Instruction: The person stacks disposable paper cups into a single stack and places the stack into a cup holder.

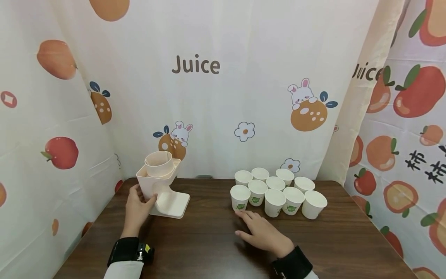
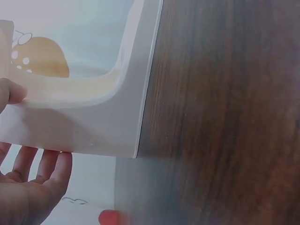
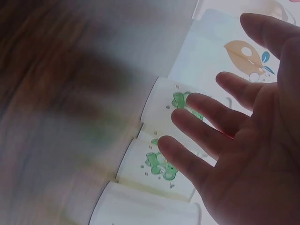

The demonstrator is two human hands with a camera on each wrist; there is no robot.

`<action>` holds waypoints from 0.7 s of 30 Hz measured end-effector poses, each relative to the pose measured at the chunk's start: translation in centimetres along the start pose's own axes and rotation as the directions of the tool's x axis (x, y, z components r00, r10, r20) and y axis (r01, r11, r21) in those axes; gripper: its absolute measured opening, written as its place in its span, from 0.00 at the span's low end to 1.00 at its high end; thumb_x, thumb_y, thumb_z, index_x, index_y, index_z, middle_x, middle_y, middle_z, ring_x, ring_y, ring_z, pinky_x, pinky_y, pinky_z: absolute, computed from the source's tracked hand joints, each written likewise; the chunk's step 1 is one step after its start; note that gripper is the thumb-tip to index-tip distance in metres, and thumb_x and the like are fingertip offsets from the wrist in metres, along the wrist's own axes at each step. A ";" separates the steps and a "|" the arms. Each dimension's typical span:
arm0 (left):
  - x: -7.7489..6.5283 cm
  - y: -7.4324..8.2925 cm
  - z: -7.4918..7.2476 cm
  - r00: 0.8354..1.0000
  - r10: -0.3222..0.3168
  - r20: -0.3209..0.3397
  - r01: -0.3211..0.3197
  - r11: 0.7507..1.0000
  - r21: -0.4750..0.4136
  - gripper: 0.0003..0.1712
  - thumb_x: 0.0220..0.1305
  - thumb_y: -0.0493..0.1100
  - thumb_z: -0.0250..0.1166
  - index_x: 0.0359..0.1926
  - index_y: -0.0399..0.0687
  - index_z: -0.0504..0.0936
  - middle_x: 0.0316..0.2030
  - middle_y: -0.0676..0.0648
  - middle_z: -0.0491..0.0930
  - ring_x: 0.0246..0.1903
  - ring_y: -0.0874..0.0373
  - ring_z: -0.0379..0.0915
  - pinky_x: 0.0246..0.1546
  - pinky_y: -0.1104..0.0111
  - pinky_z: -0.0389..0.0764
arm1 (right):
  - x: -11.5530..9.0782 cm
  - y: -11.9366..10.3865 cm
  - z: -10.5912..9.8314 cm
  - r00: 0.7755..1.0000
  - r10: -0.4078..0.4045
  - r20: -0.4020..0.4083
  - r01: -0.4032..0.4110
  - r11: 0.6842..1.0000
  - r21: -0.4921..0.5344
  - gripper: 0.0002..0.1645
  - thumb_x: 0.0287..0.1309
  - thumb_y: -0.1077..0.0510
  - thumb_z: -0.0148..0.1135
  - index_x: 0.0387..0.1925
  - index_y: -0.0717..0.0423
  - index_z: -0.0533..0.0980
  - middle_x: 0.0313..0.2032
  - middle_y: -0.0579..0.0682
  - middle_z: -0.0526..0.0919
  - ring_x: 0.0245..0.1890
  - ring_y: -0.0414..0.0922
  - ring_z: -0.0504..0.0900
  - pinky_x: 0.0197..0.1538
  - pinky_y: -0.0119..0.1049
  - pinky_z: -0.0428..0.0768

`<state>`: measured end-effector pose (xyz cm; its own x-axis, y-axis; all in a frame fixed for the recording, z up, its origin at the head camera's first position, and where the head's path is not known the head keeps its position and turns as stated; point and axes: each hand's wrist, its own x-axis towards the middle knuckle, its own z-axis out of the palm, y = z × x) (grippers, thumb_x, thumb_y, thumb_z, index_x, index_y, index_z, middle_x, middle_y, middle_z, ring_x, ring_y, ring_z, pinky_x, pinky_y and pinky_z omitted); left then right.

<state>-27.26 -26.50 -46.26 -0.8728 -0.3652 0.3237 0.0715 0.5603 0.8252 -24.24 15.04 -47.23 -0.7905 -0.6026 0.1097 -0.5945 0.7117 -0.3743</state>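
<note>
My left hand grips a cream plastic C-shaped stand at the left of the table. The thumb lies on one side of its upright and the fingers on the other. A round, open-topped cream piece sits on top of the stand. My right hand hovers with fingers spread in front of a group of white paper cups. Its fingertips are close to the front-left cup; whether they touch it I cannot tell. In the right wrist view, green prints show on the cups.
The dark wooden table ends at its back edge against a curtain printed with fruit and rabbits. A second fruit-printed curtain hangs along the right side. Several upright cups stand close together at the back right.
</note>
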 end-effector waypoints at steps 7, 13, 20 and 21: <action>-0.9 0.6 -0.1 1.000 0.002 0.031 -0.001 1.000 -0.014 0.44 0.58 0.46 0.65 0.66 0.36 0.51 0.56 0.31 0.62 0.53 0.40 0.63 0.51 0.45 0.72 | -0.5 0.6 -0.6 1.000 0.007 -0.008 -0.006 1.000 0.016 0.39 0.63 0.34 0.48 0.68 0.50 0.59 0.64 0.56 0.65 0.62 0.51 0.63 0.57 0.57 0.69; -1.5 0.8 0.1 0.999 0.017 0.030 -0.017 1.000 0.003 0.43 0.58 0.46 0.65 0.66 0.36 0.51 0.55 0.31 0.62 0.51 0.42 0.63 0.49 0.46 0.73 | -0.8 1.1 -0.8 1.000 0.017 -0.020 -0.016 0.999 0.028 0.39 0.62 0.33 0.47 0.67 0.51 0.60 0.63 0.60 0.65 0.61 0.53 0.64 0.57 0.58 0.69; -2.5 1.2 0.1 0.999 0.038 0.023 -0.039 0.999 0.018 0.43 0.57 0.44 0.66 0.64 0.34 0.52 0.54 0.31 0.61 0.50 0.41 0.63 0.48 0.45 0.72 | -0.9 1.5 -0.8 1.000 0.024 -0.017 -0.023 0.999 0.032 0.39 0.63 0.34 0.48 0.67 0.51 0.60 0.63 0.61 0.65 0.61 0.54 0.63 0.57 0.57 0.69; -2.7 1.2 0.1 0.999 0.037 0.027 -0.038 0.999 0.017 0.43 0.57 0.44 0.66 0.64 0.34 0.52 0.54 0.31 0.61 0.50 0.41 0.63 0.48 0.45 0.73 | -1.0 1.5 -0.8 1.000 0.025 -0.016 -0.025 0.999 0.033 0.39 0.63 0.34 0.48 0.67 0.51 0.60 0.63 0.61 0.65 0.61 0.54 0.63 0.57 0.57 0.68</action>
<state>-24.87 -24.73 -46.17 -0.8821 -0.3242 0.3419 0.0960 0.5867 0.8041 -24.47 16.95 -47.19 -0.8075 -0.5785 0.1150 -0.5696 0.7141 -0.4069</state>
